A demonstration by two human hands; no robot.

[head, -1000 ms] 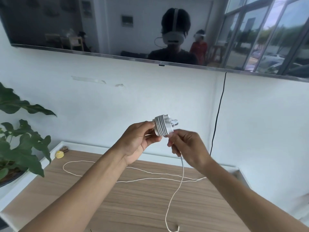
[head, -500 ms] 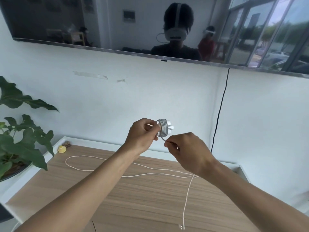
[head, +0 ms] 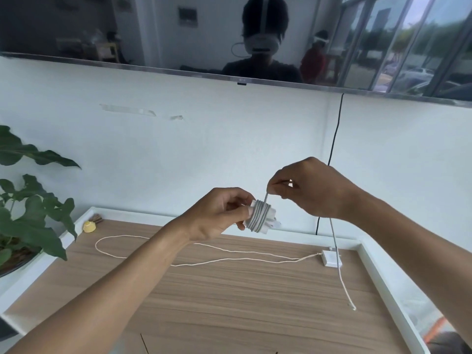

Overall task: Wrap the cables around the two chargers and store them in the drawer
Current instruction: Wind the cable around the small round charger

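My left hand [head: 219, 213] grips a white charger [head: 260, 219] in the air above the wooden cabinet top; several turns of grey-white cable are wound round its body. My right hand [head: 311, 187] pinches that cable [head: 338, 272] just above the charger; the loose end hangs down from the hand to its tip near the top's right side. A second white charger [head: 329, 257] lies flat on the wood at the right, with its cream cable [head: 178, 245] trailing in a long loop to the left. No drawer is in sight.
The wooden top [head: 229, 302] has a raised white rim. A leafy potted plant [head: 28, 221] stands at the left edge, with a small yellow object [head: 89, 226] by the back left corner. A black cord [head: 332, 154] runs down the wall from the screen above.
My right hand has risen from below the charger to above it, carrying the cable up and over. The camera has tilted, bringing the second charger on the wood into sight.
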